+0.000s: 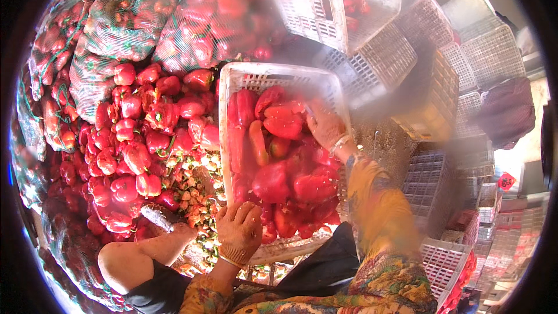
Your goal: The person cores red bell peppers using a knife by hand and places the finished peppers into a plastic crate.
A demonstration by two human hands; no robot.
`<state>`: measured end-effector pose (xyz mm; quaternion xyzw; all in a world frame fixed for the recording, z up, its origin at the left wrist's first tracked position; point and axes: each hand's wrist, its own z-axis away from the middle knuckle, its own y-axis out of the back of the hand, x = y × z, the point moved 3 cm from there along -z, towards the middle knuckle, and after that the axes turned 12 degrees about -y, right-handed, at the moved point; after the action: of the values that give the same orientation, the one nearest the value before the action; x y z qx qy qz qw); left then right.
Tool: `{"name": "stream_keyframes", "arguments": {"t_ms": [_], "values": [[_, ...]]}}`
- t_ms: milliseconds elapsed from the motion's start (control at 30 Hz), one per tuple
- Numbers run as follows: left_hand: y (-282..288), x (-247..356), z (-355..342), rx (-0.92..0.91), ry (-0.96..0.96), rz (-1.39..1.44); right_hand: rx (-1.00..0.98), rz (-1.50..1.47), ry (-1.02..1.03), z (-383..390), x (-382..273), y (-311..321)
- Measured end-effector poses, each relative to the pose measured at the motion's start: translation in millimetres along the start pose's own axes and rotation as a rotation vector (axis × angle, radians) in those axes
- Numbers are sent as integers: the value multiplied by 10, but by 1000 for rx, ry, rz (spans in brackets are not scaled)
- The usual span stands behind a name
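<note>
A white plastic crate (282,70) stands in front of me, holding many red bell peppers (299,186), several of them torn or halved. My left hand (239,232), in what looks like an orange-brown glove, lies at the crate's near left corner. Its fingers bend down over the rim. Inside the crate at the right wall is my right hand (326,128), fingers drawn together above the peppers. Something small and pale shows at its fingertips, too blurred to name. Both forearms wear patterned yellow and brown sleeves.
Left of the crate lies a heap of whole red peppers (136,157), with cut pepper cores (192,189) scattered beside it. Green mesh sacks of peppers (125,20) stand behind and along the left. Stacked white crates (378,58) fill the right. My bare knee (125,264) is near the heap.
</note>
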<state>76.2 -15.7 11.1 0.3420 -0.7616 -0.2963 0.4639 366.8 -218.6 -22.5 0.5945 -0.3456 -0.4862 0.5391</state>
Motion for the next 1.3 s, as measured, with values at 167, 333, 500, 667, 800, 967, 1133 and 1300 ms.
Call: {"name": "stream_keyframes", "arguments": {"t_ms": [167,333,500,667,800,967,1133,1300], "values": [[6,6,-44,28,-13,-22,-199,17,-224,-52,74,-120],[-2,-33,3,52,-15,-2,74,0,-125,-281,97,-346],[38,-50,11,19,-9,-1,159,-26,-343,-720,258,-240],[-31,-42,8,60,-27,30,173,-52,-175,-504,365,-52],[-4,-39,-39,69,6,46,194,-188,79,-349,-256,323],[-50,-56,-24,20,-11,47,-53,-61,82,-440,-787,-179],[4,-19,16,-43,65,25,-18,-36,27,-763,-360,-890],[3,-27,-2,-20,46,34,-72,-170,-64,-869,-343,-920]]}}
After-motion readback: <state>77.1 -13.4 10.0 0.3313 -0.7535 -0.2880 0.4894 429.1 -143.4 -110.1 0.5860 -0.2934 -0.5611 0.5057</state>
